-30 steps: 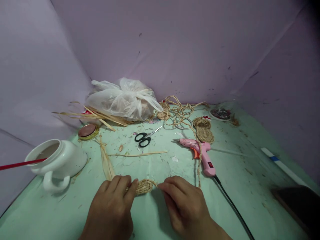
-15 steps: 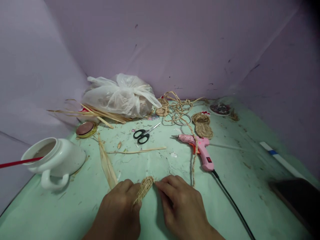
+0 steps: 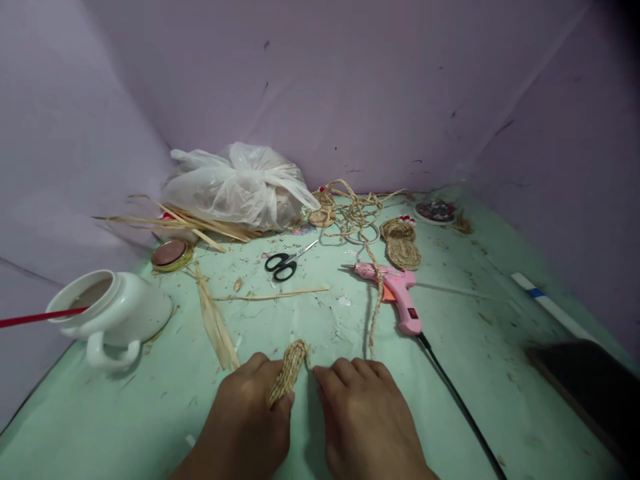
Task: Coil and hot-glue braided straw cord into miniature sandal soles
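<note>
A small piece of coiled braided straw [image 3: 290,375] stands tilted in my left hand [image 3: 245,413], pinched between thumb and fingers. From its top a loose end of the straw braid [image 3: 308,355] runs right to my right hand [image 3: 367,407], whose closed fingertips grip it. A pink glue gun [image 3: 397,293] lies beyond my right hand, with a long strand of the braid [image 3: 376,307] draped over it and reaching down toward that hand. Black-handled scissors [image 3: 287,262] rest farther back. The undersides of both hands are hidden.
A white mug [image 3: 125,310] with a red stick stands left. Behind are a tied plastic bag [image 3: 245,190], dry straw strips [image 3: 205,223], tangled braid [image 3: 357,213] and a finished-looking straw slipper [image 3: 403,243]. At right lie a black cord [image 3: 460,400] and a dark flat object [image 3: 585,393].
My right hand has turned more palm-down, its fingers still closed on the braid end. More of the loose braid shows between the hands. The camera view has shifted slightly.
</note>
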The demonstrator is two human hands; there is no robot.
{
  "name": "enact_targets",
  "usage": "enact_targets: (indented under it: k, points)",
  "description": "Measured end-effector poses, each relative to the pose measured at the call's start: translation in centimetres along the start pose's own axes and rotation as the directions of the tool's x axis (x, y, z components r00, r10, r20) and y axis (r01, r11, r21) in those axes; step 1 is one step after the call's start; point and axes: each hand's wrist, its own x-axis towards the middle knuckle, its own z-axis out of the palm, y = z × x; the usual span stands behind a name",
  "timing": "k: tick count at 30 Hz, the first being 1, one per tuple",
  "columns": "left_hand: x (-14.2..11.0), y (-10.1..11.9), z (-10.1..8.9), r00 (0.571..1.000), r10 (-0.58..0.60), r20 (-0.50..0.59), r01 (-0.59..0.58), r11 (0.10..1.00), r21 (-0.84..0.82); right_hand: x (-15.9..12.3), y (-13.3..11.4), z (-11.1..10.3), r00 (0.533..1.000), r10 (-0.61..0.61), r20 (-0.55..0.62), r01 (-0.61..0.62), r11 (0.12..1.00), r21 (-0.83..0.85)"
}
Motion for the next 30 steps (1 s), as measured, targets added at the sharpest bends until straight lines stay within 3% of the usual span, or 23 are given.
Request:
enact_targets:
  k: [5, 21, 30]
  points:
    - [0.0, 0.6, -0.3, 0.998, -0.034, 0.044, 0.034, 0.999, -0.002, 0.2, -0.3, -0.1, 0.993, 0.099, 0.061, -0.102, 0.993, 0.061]
    - [0.3, 1.3, -0.6, 0.990, -0.100, 0.096, 0.102, 0.995, -0.015, -0.3, -1.2, -0.4, 0.976, 0.109, 0.187, -0.163, 0.938, 0.307]
    - [0.2, 1.3, -0.5, 0.990, -0.105, 0.091, 0.104, 0.995, 0.010, -0.8, -1.0, -0.2, 0.985, 0.126, 0.116, -0.154, 0.948, 0.278]
